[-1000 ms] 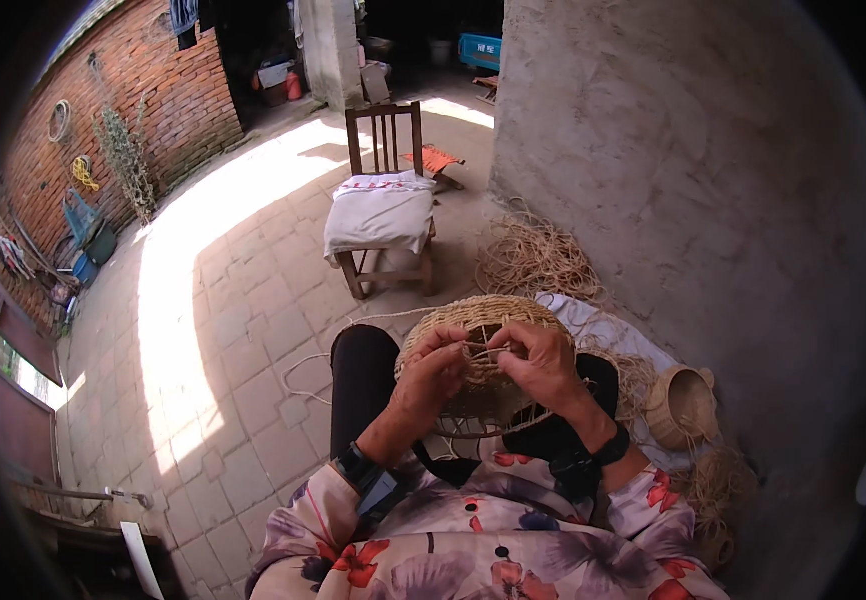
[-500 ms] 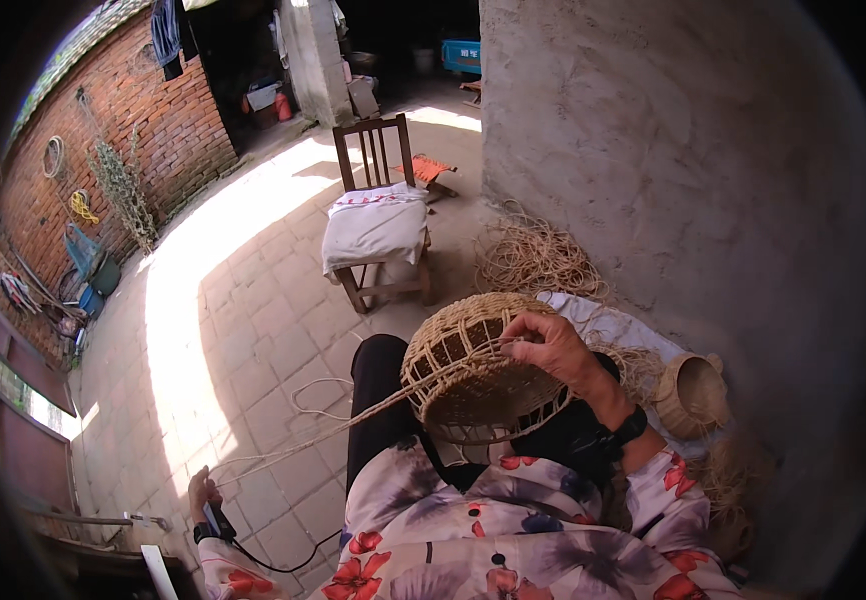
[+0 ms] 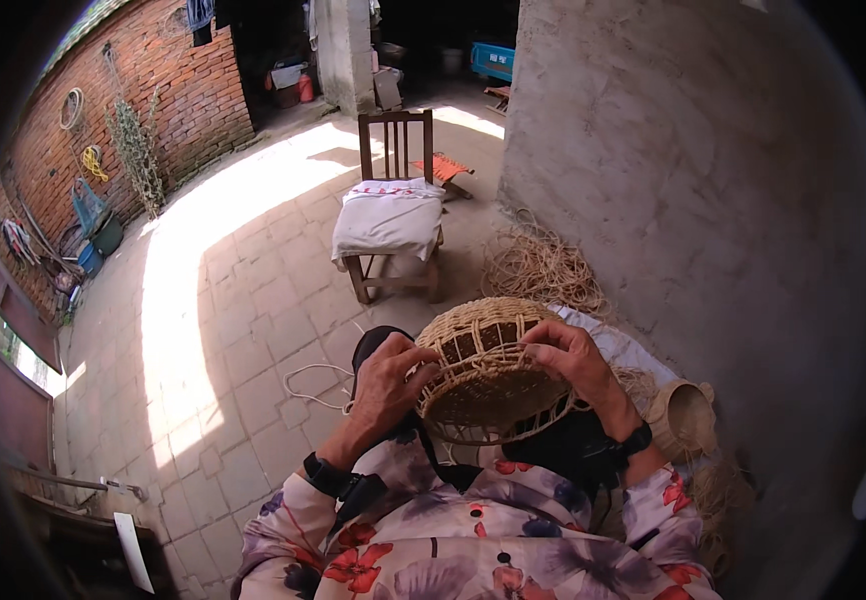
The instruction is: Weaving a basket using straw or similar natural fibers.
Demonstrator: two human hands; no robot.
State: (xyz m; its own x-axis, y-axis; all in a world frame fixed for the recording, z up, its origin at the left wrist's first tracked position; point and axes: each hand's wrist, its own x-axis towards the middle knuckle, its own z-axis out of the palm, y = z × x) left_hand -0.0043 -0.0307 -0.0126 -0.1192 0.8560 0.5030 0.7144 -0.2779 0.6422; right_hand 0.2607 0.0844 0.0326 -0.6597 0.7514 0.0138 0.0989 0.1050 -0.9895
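A round basket [image 3: 493,392] woven from straw-coloured cord rests tilted on my lap, its mouth facing me and a band of open weave around its side. My left hand [image 3: 389,382] is closed at the basket's left edge, thumb and fingers pinching the weave there. On the other side my right hand [image 3: 567,358] pinches strands of the open band between thumb and fingertips. A loose loop of pale cord [image 3: 303,388] hangs beside my left hand, over the paving. Exactly which strand lies between each hand's fingertips is too small to tell.
A wooden chair [image 3: 395,155] with a white cloth stands ahead, near an orange folding stool [image 3: 443,167]. Coiled cord [image 3: 543,268] lies by the grey wall [image 3: 693,190]. To my right sits a smaller woven basket [image 3: 681,418]. A brick wall [image 3: 188,100] bounds the far left.
My left hand has come from far out at the left, where it held a cord taut, to the basket's left edge. My right hand stays at the weave, and the view has shifted slightly.
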